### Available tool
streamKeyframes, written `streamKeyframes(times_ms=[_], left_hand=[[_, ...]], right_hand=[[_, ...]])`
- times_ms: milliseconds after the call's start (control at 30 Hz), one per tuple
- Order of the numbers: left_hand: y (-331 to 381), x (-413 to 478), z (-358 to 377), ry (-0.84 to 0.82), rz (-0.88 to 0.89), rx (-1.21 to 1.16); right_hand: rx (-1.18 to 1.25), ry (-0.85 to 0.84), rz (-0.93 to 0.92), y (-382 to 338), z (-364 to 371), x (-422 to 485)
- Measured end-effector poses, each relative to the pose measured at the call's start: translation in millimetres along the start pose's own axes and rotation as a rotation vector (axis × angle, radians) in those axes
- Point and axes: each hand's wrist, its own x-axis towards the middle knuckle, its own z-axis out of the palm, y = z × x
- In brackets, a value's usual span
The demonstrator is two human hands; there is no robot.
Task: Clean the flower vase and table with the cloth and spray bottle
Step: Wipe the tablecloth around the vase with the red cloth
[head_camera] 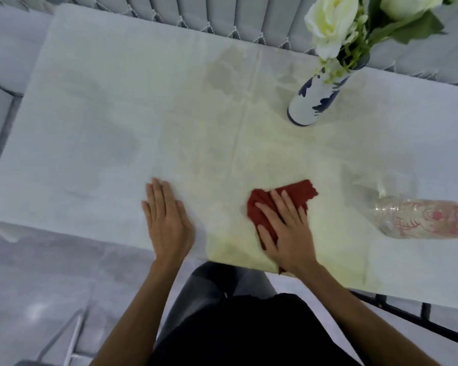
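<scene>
A: What fills most of the frame?

B: The tabletop [117, 133], pale and glossy, running from the upper left to the right edge, with a yellowish patch through its middle.

A: And next in size?

B: The vase [316, 97] at the upper right, white with blue markings, standing upright on the tabletop with white flowers [328, 25] in it. Then the bottle [423, 217] at the right edge, clear with a red print, lying on its side and partly cut off by the frame. Its spray end cannot be seen.

A: The hands?

B: The left hand [167, 220] lies flat, palm down, fingers together, on the tabletop left of centre; its grip is open and holds nothing. The right hand [286, 228] is also spread flat, pressing down on the cloth [299, 192] just right of centre, near the tabletop's near edge.

A: The cloth?

B: Red, crumpled, sticking out past the fingertips toward the upper right, well apart from vase and bottle.
</scene>
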Motion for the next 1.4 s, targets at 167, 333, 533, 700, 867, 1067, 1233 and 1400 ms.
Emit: streamKeyframes(times_ms=[167, 333, 533, 700, 867, 1067, 1233, 1400], left_hand=[[-6, -3, 4, 0.066, -0.019, 0.015], [-7, -4, 6, 0.115, 0.001, 0.005], [-19, -5, 0, 0.117, 0.048, -0.043], [-15, -4, -2, 0.052, 0.017, -0.03], [21, 3, 0, 0.013, -0.129, -0.176], [98, 5, 15, -0.045, -0.042, -0.349], [147, 3, 27, -0.138, 0.137, -0.358], [157, -21, 59, -0.343, 0.422, -0.096]], right_hand=[[0.013, 0.011, 0.182, -57, 16, 115], [0.031, -0.036, -0.088, -135, 47, 162], [0.018, -0.156, -0.434, -98, 39, 64], [-0.037, -0.145, -0.155, 1, -5, 27], [0.074, -0.109, 0.293, -38, 6, 79], [0.055, -0.16, -0.03, -59, 19, -4], [-0.005, -0.057, 0.236, 31, -16, -48], [-0.024, 0.026, 0.569, 102, -46, 55]])
